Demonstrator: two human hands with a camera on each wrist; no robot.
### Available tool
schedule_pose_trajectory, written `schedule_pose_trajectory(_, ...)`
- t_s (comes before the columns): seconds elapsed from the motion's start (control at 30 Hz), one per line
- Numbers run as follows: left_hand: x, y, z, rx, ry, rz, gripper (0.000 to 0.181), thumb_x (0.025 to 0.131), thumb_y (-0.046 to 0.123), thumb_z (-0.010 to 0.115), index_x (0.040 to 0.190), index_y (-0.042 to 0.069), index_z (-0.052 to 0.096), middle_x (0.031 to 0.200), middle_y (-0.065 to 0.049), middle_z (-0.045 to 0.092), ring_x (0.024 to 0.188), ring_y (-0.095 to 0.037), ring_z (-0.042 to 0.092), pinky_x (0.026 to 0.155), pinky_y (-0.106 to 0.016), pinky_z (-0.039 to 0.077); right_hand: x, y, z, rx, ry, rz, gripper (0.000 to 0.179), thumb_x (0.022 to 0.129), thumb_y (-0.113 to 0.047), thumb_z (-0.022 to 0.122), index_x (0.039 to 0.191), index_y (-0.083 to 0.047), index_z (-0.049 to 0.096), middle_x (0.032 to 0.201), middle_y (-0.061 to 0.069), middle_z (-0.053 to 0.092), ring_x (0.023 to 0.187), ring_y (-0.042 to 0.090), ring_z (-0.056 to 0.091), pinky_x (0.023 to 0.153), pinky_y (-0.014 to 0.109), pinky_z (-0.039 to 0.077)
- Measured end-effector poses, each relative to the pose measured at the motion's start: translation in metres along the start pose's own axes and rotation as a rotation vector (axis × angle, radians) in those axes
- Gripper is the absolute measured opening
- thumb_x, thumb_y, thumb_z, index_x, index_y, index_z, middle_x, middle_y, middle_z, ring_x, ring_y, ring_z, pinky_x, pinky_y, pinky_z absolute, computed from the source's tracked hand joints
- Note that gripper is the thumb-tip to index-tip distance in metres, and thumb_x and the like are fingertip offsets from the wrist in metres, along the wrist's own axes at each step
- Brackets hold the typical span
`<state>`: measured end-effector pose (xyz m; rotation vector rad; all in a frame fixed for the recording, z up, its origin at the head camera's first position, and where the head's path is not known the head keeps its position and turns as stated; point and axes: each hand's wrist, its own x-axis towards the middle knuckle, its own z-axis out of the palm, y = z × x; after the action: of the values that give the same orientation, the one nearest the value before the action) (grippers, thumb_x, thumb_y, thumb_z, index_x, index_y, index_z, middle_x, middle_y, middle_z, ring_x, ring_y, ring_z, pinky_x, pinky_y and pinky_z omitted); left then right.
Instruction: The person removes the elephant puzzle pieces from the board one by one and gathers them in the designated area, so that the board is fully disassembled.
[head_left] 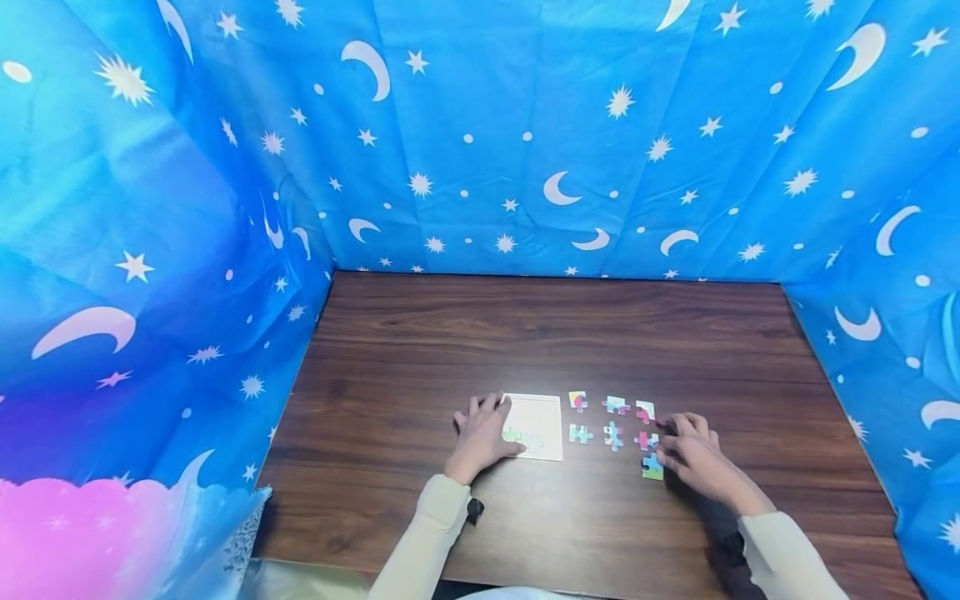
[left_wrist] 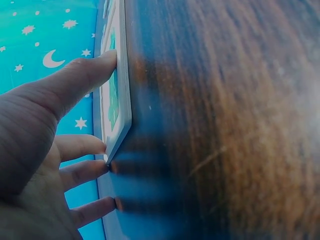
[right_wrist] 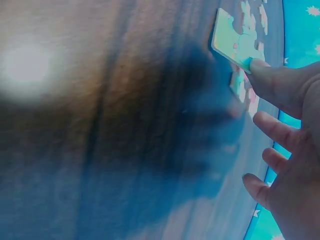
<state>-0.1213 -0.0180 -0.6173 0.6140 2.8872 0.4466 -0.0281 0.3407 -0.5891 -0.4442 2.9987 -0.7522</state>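
A square white puzzle tray [head_left: 534,402] lies on the table, with joined green and pale blue puzzle pieces [head_left: 525,437] along its lower part. My left hand [head_left: 482,437] steadies the tray at its left side. The left wrist view shows the thumb [left_wrist: 95,70] pressing on the tray's face and the other fingers spread at its edge. My right hand [head_left: 701,458] is beside the rightmost loose pieces. Its thumb [right_wrist: 275,82] touches the edge of a green-and-blue jigsaw piece [right_wrist: 227,37], seen in the head view as the lowest piece [head_left: 652,467]; the other fingers are spread.
Several loose jigsaw pieces lie right of the tray, among them a yellow-and-red one [head_left: 577,401], a pale blue one [head_left: 579,433] and a red-and-white one [head_left: 645,411]. Blue star-and-moon cloth [head_left: 480,167] encloses the wooden table [head_left: 420,333] on three sides.
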Motion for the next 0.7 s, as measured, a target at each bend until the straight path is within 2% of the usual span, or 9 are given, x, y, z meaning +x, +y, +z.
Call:
schedule_pose_trajectory(0.43, 0.001, -0.002, -0.002, 0.008, -0.007, -0.015, 0.09, 0.074, 0.052, 0.085, 0.147, 0.011, 0.053, 0.151, -0.01, 0.047, 0.129, -0.037, 0.041, 0.085, -0.055, 0.035, -0.005, 0.003, 0.014, -0.04, 0.072, 0.003, 0.032, 0.08, -0.001, 0.079, 0.07, -0.022, 0.058, 0.125, 0.03, 0.053, 0.119, 0.056, 0.035, 0.084, 0.071, 0.03)
schedule_pose_trajectory(0.63, 0.0, -0.001, -0.002, -0.01, -0.023, -0.019, 0.089, 0.074, 0.051, 0.085, 0.147, 0.012, 0.053, 0.151, -0.01, 0.047, 0.129, -0.038, 0.04, 0.087, -0.056, 0.034, -0.005, 0.001, 0.02, -0.027, 0.13, -0.016, 0.03, 0.079, 0.0, 0.08, 0.071, -0.021, 0.059, 0.121, 0.029, 0.055, 0.116, 0.054, 0.036, 0.082, 0.07, 0.03)
schedule_pose_trajectory(0.7, 0.0, 0.0, -0.001, -0.01, -0.023, -0.019, 0.088, 0.074, 0.051, 0.085, 0.147, 0.012, 0.054, 0.151, -0.01, 0.047, 0.129, -0.038, 0.041, 0.086, -0.056, 0.034, -0.002, -0.001, 0.022, -0.024, 0.144, -0.016, 0.025, 0.08, -0.001, 0.079, 0.073, -0.017, 0.063, 0.12, 0.029, 0.055, 0.116, 0.054, 0.036, 0.082, 0.07, 0.03)
